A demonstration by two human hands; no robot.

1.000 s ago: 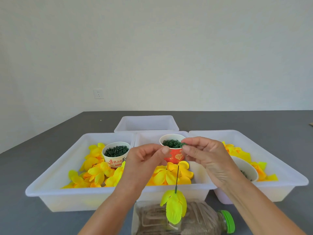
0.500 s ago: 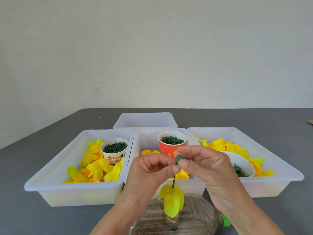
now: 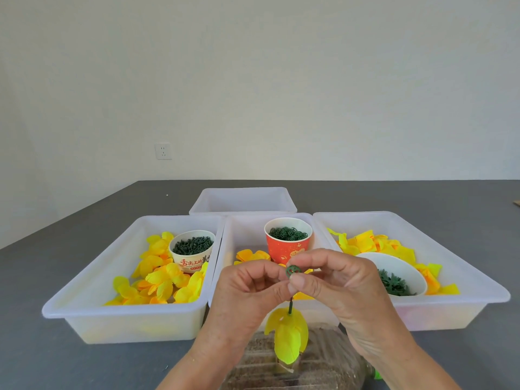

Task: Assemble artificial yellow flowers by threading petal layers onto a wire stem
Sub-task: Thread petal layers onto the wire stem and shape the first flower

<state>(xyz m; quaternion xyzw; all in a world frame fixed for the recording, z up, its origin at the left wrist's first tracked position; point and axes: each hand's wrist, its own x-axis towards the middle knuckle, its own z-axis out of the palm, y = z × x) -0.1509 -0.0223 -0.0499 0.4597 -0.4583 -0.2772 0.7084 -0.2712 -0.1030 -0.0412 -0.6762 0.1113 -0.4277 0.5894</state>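
A thin green wire stem [image 3: 290,304] stands upright in front of me with a yellow petal layer [image 3: 287,334] drooping around its lower part. My left hand [image 3: 247,294] pinches the stem's top. My right hand [image 3: 337,288] pinches a small round green plastic ring [image 3: 293,271] between thumb and forefinger, right at the stem's tip. The stem's foot goes into a clear plastic bottle [image 3: 315,367] lying on its side, filled with brownish material.
Three white trays stand side by side on the grey table: the left tray [image 3: 84,299] with yellow petals and a cup of green pieces [image 3: 192,250], the middle tray [image 3: 242,235] with a red cup of green rings [image 3: 288,240], the right tray [image 3: 478,288] with petals and a white bowl [image 3: 394,274]. Another white tray [image 3: 243,199] sits behind.
Both hands came down and toward me from over the red cup. The right hand now shows a green ring held at the stem's tip; the left hand holds the stem higher up.
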